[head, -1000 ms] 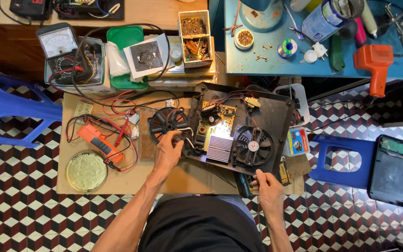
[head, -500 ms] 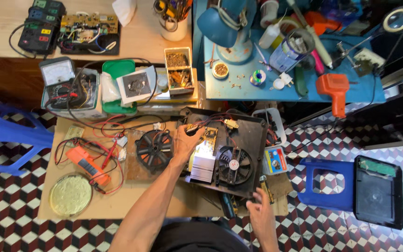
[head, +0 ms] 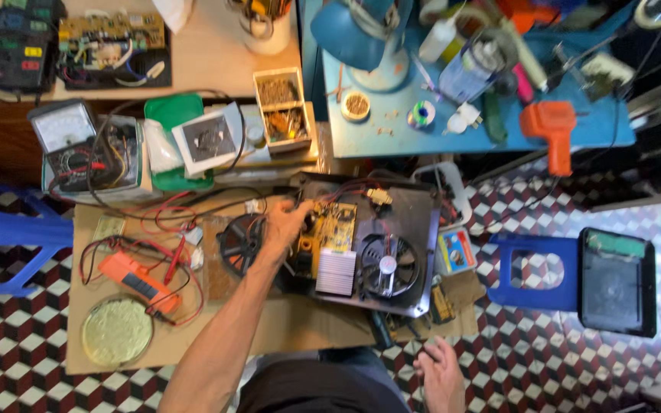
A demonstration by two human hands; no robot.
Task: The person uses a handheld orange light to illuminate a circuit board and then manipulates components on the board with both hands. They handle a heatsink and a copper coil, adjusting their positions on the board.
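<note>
I see the left hand [head: 283, 224] resting on the yellow circuit board [head: 336, 227] at its left edge, fingers curled against it; whether they clamp anything I cannot tell. The board sits inside the opened black appliance base [head: 415, 229], above the finned heat sink [head: 336, 272] and beside the round fan [head: 386, 265]. The right hand [head: 441, 371] hangs low, loosely open, holding nothing, near a screwdriver [head: 380, 330].
</note>
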